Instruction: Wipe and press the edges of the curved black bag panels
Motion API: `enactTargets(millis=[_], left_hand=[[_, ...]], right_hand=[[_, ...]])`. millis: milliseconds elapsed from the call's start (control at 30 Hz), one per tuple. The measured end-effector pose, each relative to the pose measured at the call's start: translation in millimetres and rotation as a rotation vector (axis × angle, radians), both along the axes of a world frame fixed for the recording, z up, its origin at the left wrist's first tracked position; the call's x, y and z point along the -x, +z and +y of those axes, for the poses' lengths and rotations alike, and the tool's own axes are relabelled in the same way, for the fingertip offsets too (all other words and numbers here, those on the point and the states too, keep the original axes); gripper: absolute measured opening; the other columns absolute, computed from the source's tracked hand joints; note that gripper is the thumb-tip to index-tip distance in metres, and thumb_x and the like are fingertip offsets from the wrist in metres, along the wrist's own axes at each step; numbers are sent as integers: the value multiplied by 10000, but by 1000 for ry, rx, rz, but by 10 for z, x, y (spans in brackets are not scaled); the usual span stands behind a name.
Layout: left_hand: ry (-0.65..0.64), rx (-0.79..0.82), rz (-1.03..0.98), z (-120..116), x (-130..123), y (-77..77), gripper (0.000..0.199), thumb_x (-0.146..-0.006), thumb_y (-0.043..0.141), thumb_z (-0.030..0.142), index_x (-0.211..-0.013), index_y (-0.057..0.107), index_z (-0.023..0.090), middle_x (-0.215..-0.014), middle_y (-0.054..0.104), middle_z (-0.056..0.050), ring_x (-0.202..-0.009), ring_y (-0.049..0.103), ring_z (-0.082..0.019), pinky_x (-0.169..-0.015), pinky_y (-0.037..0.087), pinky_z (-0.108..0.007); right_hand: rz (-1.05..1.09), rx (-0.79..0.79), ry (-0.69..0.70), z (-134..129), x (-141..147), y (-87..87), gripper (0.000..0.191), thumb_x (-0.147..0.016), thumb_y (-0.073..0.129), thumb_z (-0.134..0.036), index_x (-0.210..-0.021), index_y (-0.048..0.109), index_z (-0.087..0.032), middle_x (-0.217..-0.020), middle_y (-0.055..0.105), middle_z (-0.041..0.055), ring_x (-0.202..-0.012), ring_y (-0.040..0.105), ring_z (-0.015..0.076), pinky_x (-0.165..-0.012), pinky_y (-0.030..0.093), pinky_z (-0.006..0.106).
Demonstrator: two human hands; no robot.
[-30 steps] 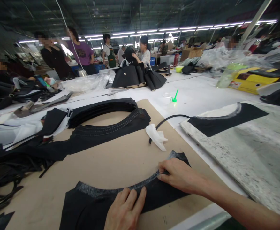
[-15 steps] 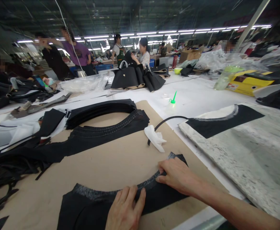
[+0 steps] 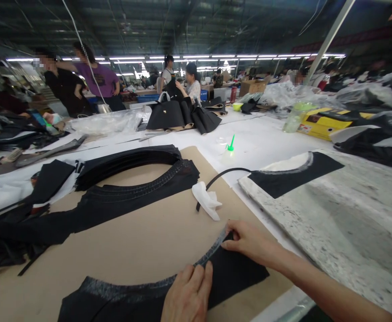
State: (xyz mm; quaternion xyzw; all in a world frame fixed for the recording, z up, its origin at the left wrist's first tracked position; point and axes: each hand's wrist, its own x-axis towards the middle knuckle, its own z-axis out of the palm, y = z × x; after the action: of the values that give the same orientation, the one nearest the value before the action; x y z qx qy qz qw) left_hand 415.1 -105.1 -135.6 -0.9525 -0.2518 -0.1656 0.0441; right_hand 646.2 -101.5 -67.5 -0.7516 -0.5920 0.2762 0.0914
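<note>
A black fabric or leather piece (image 3: pixel 238 275) with a curved upper edge lies on the brown board in front of me. A greyish, rough-looking band (image 3: pixel 125 290) follows that curve. My left hand (image 3: pixel 187 293) rests on the middle of the piece, palm down, fingers extended over it just below the band. At the band's right end, my right hand (image 3: pixel 246 239) pinches the edge between thumb and fingers. A crumpled white scrap (image 3: pixel 206 200) and a thin black strip (image 3: pixel 227 171) lie beyond my right hand.
Stacked black curved pieces (image 3: pixel 132 161) occupy the board's far side. On the right, a mottled slab (image 3: pixel 303 219) carries another black piece (image 3: pixel 289 181). Behind stand a green nozzle (image 3: pixel 231 144), a yellow box (image 3: pixel 321 123) and black bags (image 3: pixel 169 115). Several people work farther back.
My right hand has shifted to pinch the upper right corner of the band, uncovering more of the piece's right end. My left hand stays on the piece. The view has turned slightly right.
</note>
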Motion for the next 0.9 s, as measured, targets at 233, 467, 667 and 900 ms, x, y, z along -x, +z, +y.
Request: enactTargets(millis=[233, 467, 667, 900], left_hand=[[81, -79, -30, -27, -100, -18, 489, -827, 456, -28, -1260, 553, 177, -906, 618, -32, -797, 583, -173, -713, 522, -265], [97, -106, -33, -19, -113, -76, 451, -859, 475, 27, -1268, 556, 200, -909, 597, -37, -804, 562, -172, -695, 501, -260], [121, -128, -62, -24, -147, -95, 437, -861, 504, 51, -1259, 564, 222, -951, 582, -41, -836, 550, -167, -699, 485, -251], [128, -200, -113, 16, -199, -105, 446, -819, 507, 6, -1186, 608, 239, -898, 592, -31, -785, 553, -167, -638, 466, -255]], right_hand=[[95, -17, 6, 13, -197, -66, 45, -766, 584, -180, -724, 565, -176, -632, 570, -44, -603, 516, 110, -533, 297, 226], [59, -43, -14, -2, -137, -29, 86, -775, 582, -188, -697, 545, -185, -616, 563, -43, -579, 492, 112, -532, 262, 246], [34, -42, -52, -5, -111, -32, 104, -786, 607, -192, -704, 542, -188, -625, 559, -37, -600, 490, 121, -540, 253, 252], [35, -70, -114, -37, -60, -10, 97, -795, 606, -168, -719, 548, -189, -670, 592, -22, -639, 531, 133, -557, 286, 250]])
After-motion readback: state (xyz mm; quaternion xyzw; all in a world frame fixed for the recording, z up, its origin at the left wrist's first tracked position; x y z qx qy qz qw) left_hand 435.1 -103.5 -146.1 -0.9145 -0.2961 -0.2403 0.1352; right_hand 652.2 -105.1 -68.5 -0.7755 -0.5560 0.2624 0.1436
